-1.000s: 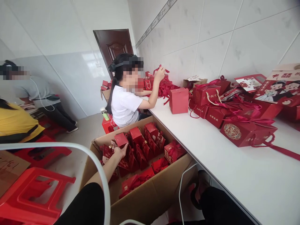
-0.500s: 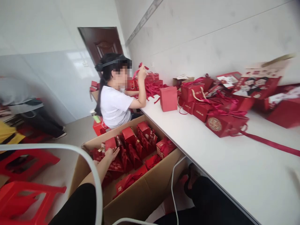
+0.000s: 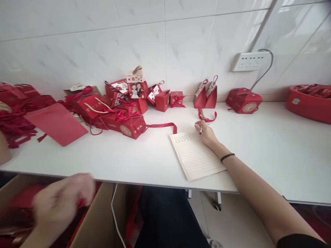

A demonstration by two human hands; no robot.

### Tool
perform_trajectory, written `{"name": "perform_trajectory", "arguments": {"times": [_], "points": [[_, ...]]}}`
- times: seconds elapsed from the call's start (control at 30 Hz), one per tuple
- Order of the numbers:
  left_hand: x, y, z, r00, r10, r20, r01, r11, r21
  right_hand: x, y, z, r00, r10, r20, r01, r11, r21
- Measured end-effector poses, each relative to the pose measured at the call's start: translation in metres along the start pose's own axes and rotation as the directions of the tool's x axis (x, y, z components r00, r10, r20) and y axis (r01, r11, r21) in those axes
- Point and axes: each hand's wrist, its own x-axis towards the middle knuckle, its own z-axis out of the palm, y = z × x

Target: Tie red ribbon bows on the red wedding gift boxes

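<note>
My right hand [image 3: 207,135] is closed around a pen [image 3: 201,130], its tip near the upper lines of a ruled notebook [image 3: 204,165] on the white table. Rows of small handwriting fill the top of the page; I cannot read them. My left hand [image 3: 66,199] is smeared by motion above a cardboard carton [image 3: 97,215] at the lower left. Its fingers look curled, but their state does not show clearly. Red gift boxes [image 3: 24,198] lie blurred inside the carton, partly hidden by that hand.
Red gift boxes with ribbons [image 3: 129,125] are heaped along the left of the table [image 3: 144,156]. Two open red boxes [image 3: 205,98] stand by the wall. A red basin [image 3: 307,105] is at the far right, a socket strip [image 3: 249,62] above. A white cable [image 3: 115,213] hangs beside the carton.
My view has swung right, from the carton and a co-worker to the table. My left hand has lifted off the boxes in the carton. My right hand with the pen has come into view.
</note>
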Motion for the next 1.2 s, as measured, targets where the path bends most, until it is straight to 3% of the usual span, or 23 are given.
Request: {"name": "perform_trajectory", "arguments": {"times": [0.07, 0.13, 0.2, 0.27, 0.37, 0.47, 0.57, 0.7, 0.83, 0.97, 1.07, 1.2], "points": [[0.035, 0.012, 0.025, 0.988, 0.127, 0.091, -0.123, 0.991, -0.056, 0.001, -0.002, -0.001, 0.999, 0.019, -0.046, -0.017, 0.998, 0.062], [0.076, 0.016, 0.068, 0.946, 0.28, 0.163, -0.28, 0.96, -0.025, 0.001, -0.004, -0.003, 0.995, 0.058, -0.078, -0.045, 0.986, 0.16], [0.115, 0.012, 0.118, 0.942, 0.249, 0.227, -0.25, 0.968, -0.022, 0.001, -0.004, -0.004, 0.988, 0.128, -0.091, -0.093, 0.943, 0.319], [0.146, 0.0, 0.16, 0.968, 0.141, 0.21, -0.127, 0.989, -0.08, 0.0, -0.004, -0.004, 0.975, 0.203, -0.086, -0.145, 0.882, 0.448], [0.167, -0.021, 0.193, 0.991, 0.007, 0.136, 0.029, 0.965, -0.261, -0.002, -0.003, -0.003, 0.961, 0.268, -0.061, -0.21, 0.86, 0.466], [0.166, -0.032, 0.197, 0.966, 0.097, 0.24, -0.02, 0.952, -0.305, -0.003, -0.003, -0.005, 0.945, 0.327, -0.004, -0.277, 0.807, 0.522], [0.16, -0.032, 0.194, 0.887, 0.201, 0.416, -0.107, 0.965, -0.239, -0.002, -0.006, -0.008, 0.938, 0.341, 0.066, -0.309, 0.733, 0.607], [0.158, -0.029, 0.196, 0.839, 0.177, 0.515, -0.105, 0.981, -0.165, -0.003, -0.015, -0.013, 0.935, 0.345, 0.081, -0.329, 0.761, 0.559], [0.155, -0.027, 0.195, 0.834, 0.169, 0.525, -0.126, 0.985, -0.118, -0.011, -0.025, -0.016, 0.948, 0.311, 0.064, -0.291, 0.773, 0.564], [0.152, -0.023, 0.192, 0.835, 0.164, 0.524, -0.148, 0.986, -0.074, -0.02, -0.027, -0.01, 0.933, 0.311, 0.18, -0.358, 0.778, 0.516], [0.15, -0.021, 0.194, 0.846, 0.153, 0.511, -0.144, 0.988, -0.057, -0.024, -0.028, -0.007, 0.933, 0.296, 0.204, -0.358, 0.826, 0.435], [0.148, -0.021, 0.197, 0.859, 0.152, 0.489, -0.147, 0.988, -0.048, -0.025, -0.031, -0.008, 0.953, 0.267, 0.146, -0.299, 0.909, 0.289]]}}
